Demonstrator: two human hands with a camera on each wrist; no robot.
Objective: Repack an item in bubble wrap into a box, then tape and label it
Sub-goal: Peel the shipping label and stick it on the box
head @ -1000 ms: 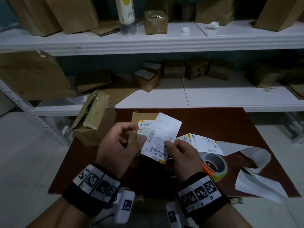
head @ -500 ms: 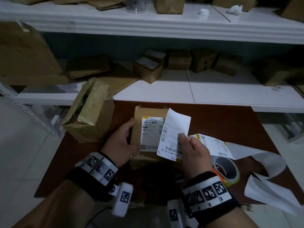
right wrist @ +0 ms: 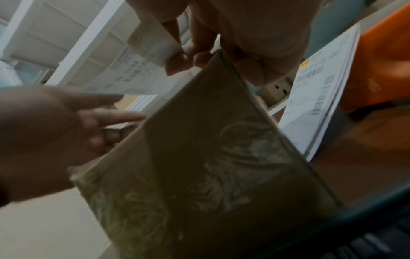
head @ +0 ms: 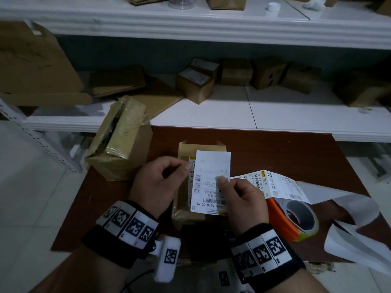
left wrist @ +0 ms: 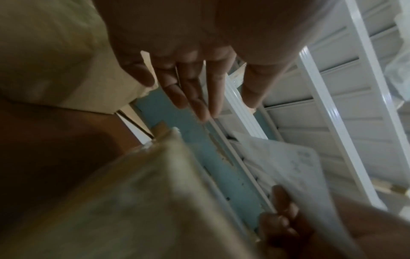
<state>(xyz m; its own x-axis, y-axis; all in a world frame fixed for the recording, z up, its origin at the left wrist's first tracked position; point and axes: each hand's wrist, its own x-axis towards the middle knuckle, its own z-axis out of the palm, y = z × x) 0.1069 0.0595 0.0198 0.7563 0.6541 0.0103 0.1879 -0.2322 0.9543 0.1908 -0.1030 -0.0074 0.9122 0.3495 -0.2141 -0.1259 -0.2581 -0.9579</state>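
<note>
A small brown taped box (head: 182, 210) lies on the dark wooden table (head: 285, 153) with a printed label stuck on its top. Above it my right hand (head: 222, 182) pinches a white shipping label (head: 211, 166) between thumb and fingers, as the right wrist view confirms for the label (right wrist: 133, 75). My left hand (head: 184, 168) hovers at the label's left edge with its thumb close to the paper. In the left wrist view its fingers (left wrist: 195, 98) are straight and hold nothing, above the box (left wrist: 133, 201).
A larger opened taped carton (head: 120, 140) stands at the table's left back corner. To the right lie a tape roll with an orange holder (head: 296, 218), a strip of labels (head: 275, 185) and loose backing paper (head: 349, 240). White shelves (head: 275, 115) behind carry several small boxes.
My left hand left the box's side and rose to the label's left edge. The right hand turned the label upright and brought it over the box.
</note>
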